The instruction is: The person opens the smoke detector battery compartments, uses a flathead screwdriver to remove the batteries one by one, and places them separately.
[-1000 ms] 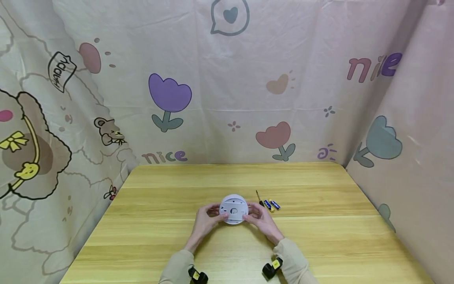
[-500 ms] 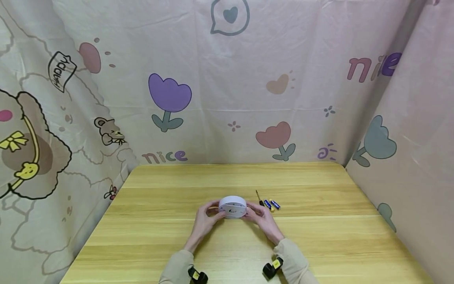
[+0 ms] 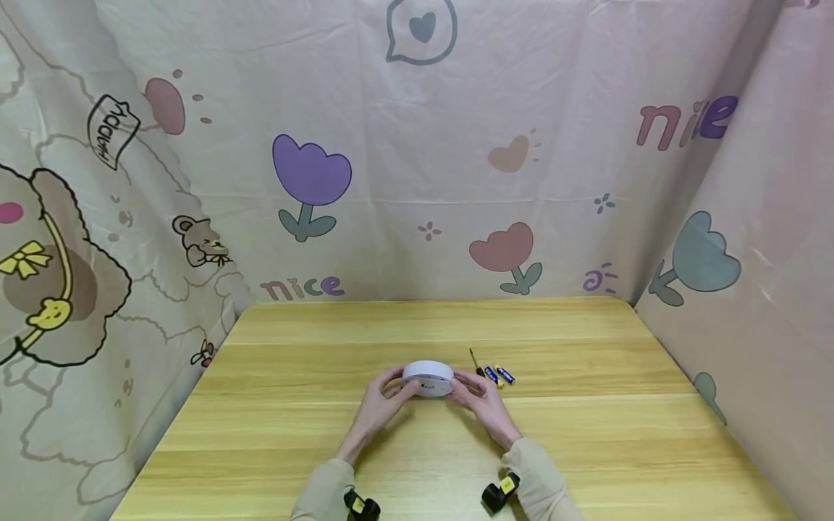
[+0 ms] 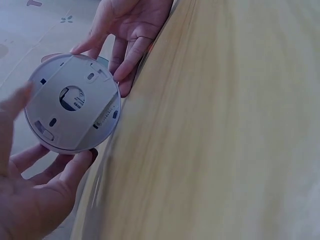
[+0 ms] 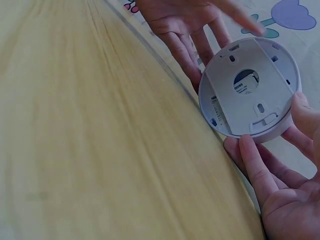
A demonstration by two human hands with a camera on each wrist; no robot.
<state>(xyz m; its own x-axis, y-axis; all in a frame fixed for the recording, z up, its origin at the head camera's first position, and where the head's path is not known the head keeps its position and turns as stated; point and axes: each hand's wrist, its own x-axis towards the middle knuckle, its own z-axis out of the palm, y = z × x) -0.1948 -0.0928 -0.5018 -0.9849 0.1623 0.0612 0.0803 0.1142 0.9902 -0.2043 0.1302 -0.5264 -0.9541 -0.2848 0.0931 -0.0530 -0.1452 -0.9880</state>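
Note:
Between both hands is a round white smoke detector (image 3: 428, 370), raised over the table. Its back, with a slotted mounting plate (image 4: 82, 112) and a round central hole showing a printed label, faces the wrist cameras. My left hand (image 3: 380, 404) holds one side, fingers along the rim and the blurred thumb (image 5: 245, 21) by the edge of the back. On the opposite side my right hand (image 3: 485, 407) grips the rim between thumb (image 5: 304, 112) and fingers. From the head view, mostly the white side wall shows, and the back is strongly foreshortened.
Right of the hands, a small screwdriver (image 3: 478, 370) with a dark handle lies on the wooden table (image 3: 313, 347) beside blue-and-yellow batteries (image 3: 505, 375). Printed curtains (image 3: 417, 145) stand behind the table and along both sides. Black wrist cameras (image 3: 500, 493) sit at the sleeves.
The smoke detector has tilted, so its back, facing the head camera a second ago, now shows only as a thin strip below the side wall. My left thumb has shifted slightly inward; both forearms stay put.

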